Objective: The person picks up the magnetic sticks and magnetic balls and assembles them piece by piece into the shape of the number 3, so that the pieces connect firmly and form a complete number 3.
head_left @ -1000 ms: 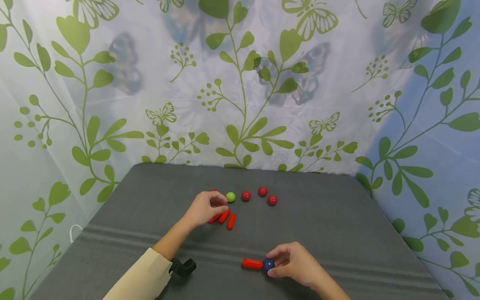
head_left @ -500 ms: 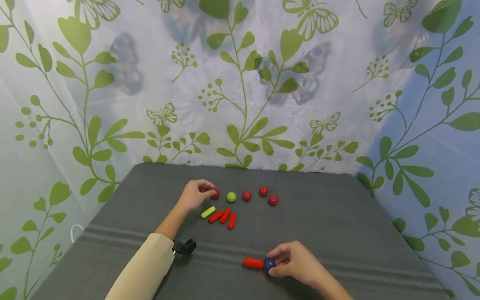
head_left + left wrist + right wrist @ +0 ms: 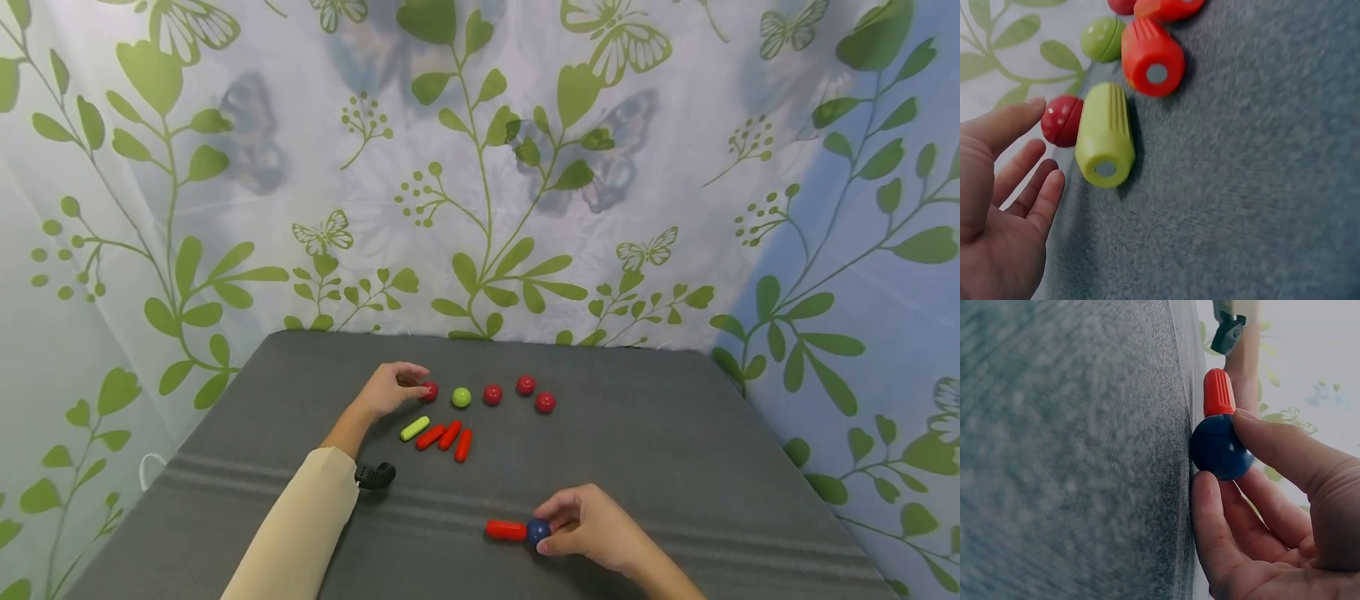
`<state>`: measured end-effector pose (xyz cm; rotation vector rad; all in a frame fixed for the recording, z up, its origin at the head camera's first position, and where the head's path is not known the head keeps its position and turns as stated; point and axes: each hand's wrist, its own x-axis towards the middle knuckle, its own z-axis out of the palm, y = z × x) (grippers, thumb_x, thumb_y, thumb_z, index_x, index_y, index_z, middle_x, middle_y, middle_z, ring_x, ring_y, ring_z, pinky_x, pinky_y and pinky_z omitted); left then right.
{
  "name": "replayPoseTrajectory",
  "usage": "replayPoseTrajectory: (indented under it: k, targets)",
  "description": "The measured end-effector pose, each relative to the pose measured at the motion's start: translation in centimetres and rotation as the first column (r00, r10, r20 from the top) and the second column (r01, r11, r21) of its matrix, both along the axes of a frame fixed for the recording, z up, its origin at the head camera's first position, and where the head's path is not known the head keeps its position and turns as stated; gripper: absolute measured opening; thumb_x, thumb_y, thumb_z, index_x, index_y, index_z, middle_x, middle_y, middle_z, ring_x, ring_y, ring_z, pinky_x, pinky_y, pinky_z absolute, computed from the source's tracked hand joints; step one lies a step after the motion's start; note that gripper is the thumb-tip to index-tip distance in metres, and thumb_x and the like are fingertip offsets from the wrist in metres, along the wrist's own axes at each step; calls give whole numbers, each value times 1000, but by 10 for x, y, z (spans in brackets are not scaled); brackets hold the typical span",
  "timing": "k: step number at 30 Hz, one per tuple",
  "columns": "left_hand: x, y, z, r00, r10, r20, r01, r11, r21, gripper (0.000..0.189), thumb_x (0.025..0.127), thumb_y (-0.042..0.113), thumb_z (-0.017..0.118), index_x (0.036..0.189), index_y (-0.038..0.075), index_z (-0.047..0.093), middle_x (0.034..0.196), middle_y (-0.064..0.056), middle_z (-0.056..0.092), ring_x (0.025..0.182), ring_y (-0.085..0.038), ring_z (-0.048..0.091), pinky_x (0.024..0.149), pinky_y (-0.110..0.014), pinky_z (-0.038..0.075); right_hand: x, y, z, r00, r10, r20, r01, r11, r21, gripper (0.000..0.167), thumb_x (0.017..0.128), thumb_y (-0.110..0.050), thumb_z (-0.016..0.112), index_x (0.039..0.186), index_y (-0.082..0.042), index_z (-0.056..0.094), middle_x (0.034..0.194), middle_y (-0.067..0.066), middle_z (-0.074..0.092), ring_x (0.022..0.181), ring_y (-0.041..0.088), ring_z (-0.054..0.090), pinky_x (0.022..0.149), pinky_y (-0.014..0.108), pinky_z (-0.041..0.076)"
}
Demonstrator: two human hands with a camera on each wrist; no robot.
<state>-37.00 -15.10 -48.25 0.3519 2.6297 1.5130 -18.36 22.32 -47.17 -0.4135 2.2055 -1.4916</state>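
In the head view my left hand [image 3: 386, 390] is at a red ball [image 3: 430, 391] at the far left of the group, thumb in front and fingers behind, pinching it. The left wrist view shows the thumb tip at this red ball's [image 3: 1063, 120] edge; the index finger is hidden. Beside it lies a yellow-green magnetic rod [image 3: 1107, 140] with a grey metal end. My right hand [image 3: 588, 529] pinches a blue ball [image 3: 1221, 447] between thumb and fingertips, near the front of the table. A red rod [image 3: 506, 530] joins the ball end-on, pointing left.
Three red rods [image 3: 450, 435] lie right of the yellow-green one. A green ball [image 3: 461, 397] and three more red balls [image 3: 492, 394] stand farther right. The grey cloth-covered table [image 3: 660, 433] meets a leaf-patterned curtain [image 3: 480, 167] at its back edge.
My left hand has moved back and left from over the rods to the red ball, uncovering the yellow-green rod. Its forearm has swung forward since. The right hand has stayed in place.
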Motion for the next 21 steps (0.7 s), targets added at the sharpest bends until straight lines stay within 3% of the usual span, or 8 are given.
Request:
replayPoseTrajectory:
  k: [6, 21]
  targets:
    - [-8, -5, -8, 999, -23, 46, 23, 1000, -6, 42, 94, 18, 76, 133, 8, 67, 130, -13, 69, 119, -30, 64, 97, -43, 55, 2, -2, -2, 1000, 7, 4, -7, 1000, -23, 33, 79, -9, 88, 107, 1, 76, 90, 11, 74, 78, 14, 67, 66, 23, 56]
    - [-15, -1, -7, 999, -40, 23, 41, 998, -52, 37, 93, 16, 77, 129, 8, 70, 121, -10, 72, 110, -24, 65, 92, -40, 54, 0, 0, 0, 1000, -7, 22, 7, 1000, -7, 32, 78, -9, 88, 106, 0, 76, 90, 10, 75, 79, 17, 68, 66, 24, 56]
